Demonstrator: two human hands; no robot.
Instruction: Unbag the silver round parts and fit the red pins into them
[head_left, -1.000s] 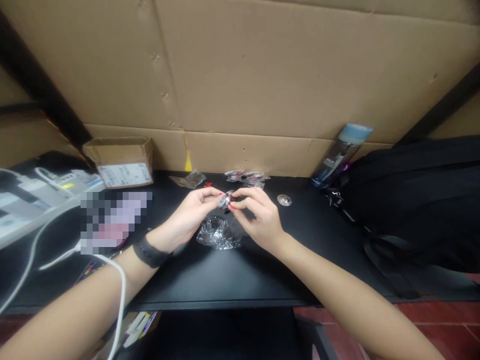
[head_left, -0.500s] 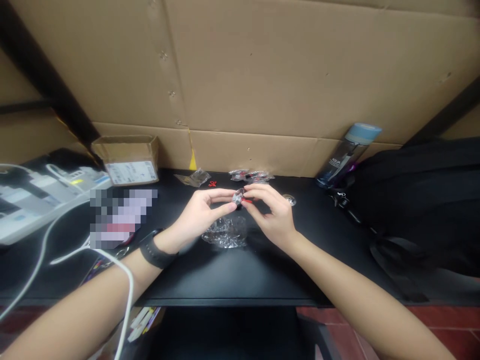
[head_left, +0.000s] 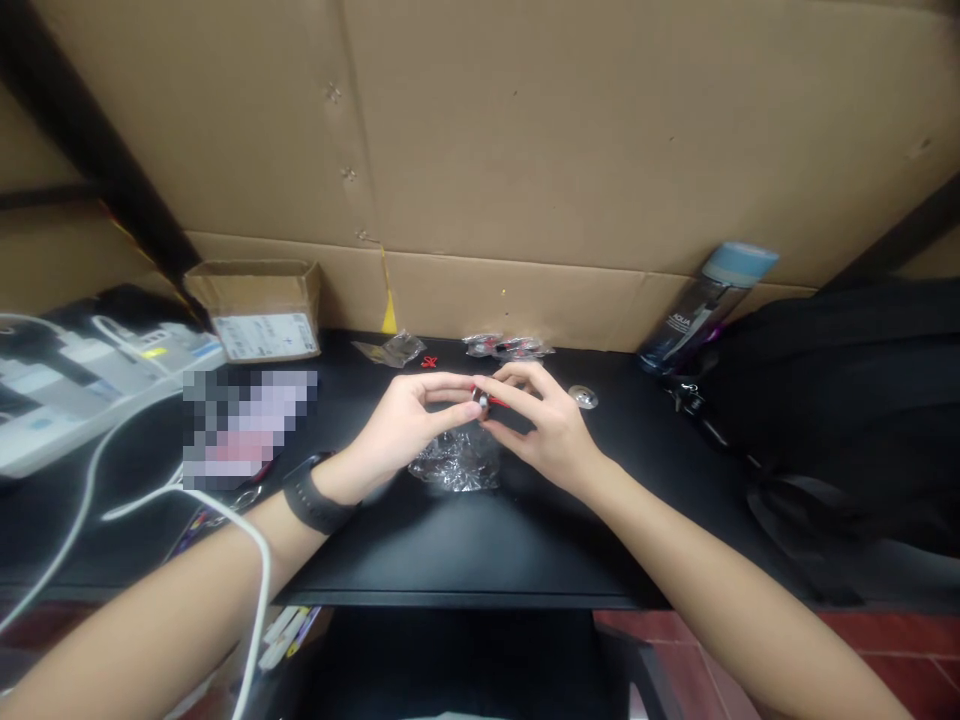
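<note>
Between the fingertips of both hands is a small silver-and-red piece point(head_left: 481, 399), raised over the black tabletop; its exact kind is too small to make out. My left hand point(head_left: 412, 418) pinches it from the left with thumb and fingers. From the other side my right hand point(head_left: 553, 425) grips it, a thin red part showing by the fingers. Just below the hands lies a crumpled clear plastic wrapper point(head_left: 459, 466). A small red looped piece point(head_left: 429, 361) rests beyond my left hand. Right of my right hand is a round shiny disc point(head_left: 583, 397).
Small plastic packets point(head_left: 510, 347) and a clear bag point(head_left: 400, 348) lie along the cardboard wall. An open carton point(head_left: 262, 325) and white power strips point(head_left: 97, 385) stand left, with a white cable point(head_left: 259, 560) over my left forearm. A bottle point(head_left: 705, 305) and black bag point(head_left: 832, 410) are right.
The piece has been turned between my fingers: its shiny faceted face showed before, now a darker side with a small pale spot. My right fingers have shifted on it. The view moved slightly.
</note>
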